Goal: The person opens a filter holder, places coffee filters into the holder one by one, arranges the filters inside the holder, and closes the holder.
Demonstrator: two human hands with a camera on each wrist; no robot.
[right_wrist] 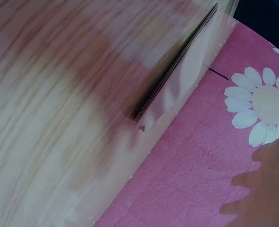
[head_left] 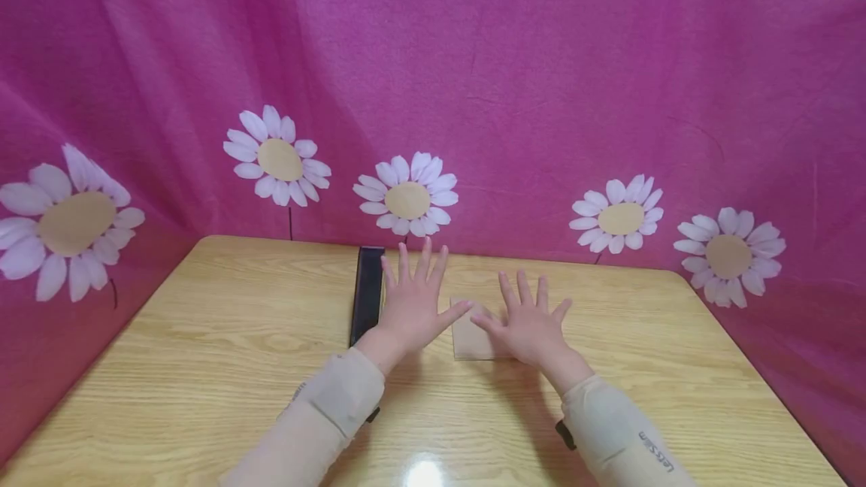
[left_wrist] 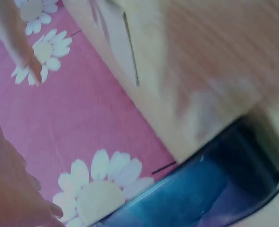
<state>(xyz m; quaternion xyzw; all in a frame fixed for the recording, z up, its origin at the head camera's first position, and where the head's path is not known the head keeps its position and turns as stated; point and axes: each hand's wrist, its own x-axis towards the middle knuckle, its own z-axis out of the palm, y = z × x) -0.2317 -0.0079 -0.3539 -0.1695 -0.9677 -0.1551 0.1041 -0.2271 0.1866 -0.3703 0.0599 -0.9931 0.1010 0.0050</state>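
Two flat things on the worktop (head_left: 237, 367), neither of them gripped

The glossy black case (head_left: 367, 294), whose exact kind the views do not settle, serves as the landmark. The left hand (head_left: 411, 310) is just right of it, overlapping its near right side in the head view; the right hand (head_left: 534, 331) is farther to its right. Both hands are spread wide, fingers straight and apart, holding nothing. Their thumbs point towards each other, the tips close; whether they touch I cannot tell.

The cardboard panel (head_left: 470, 338) lies right of the glossy black case, partly covered by the right hand in the head view. It looks light and fairly stiff, with a thin, layered edge that would probably bend or crush if squeezed hard. Its left edge, the one facing the glossy black case, seems the best place to take hold, with a fingertip slipped beneath.

The glossy black case itself is probably rigid and slippery, its shiny face likely to scratch or smear. Gripping across its narrow width, midway along, should balance it best.

Its long axis runs away from the person, the far end leaning slightly right. The cardboard panel's left edge runs roughly the same way as the glossy black case; with its right part covered, its own long axis cannot be settled.
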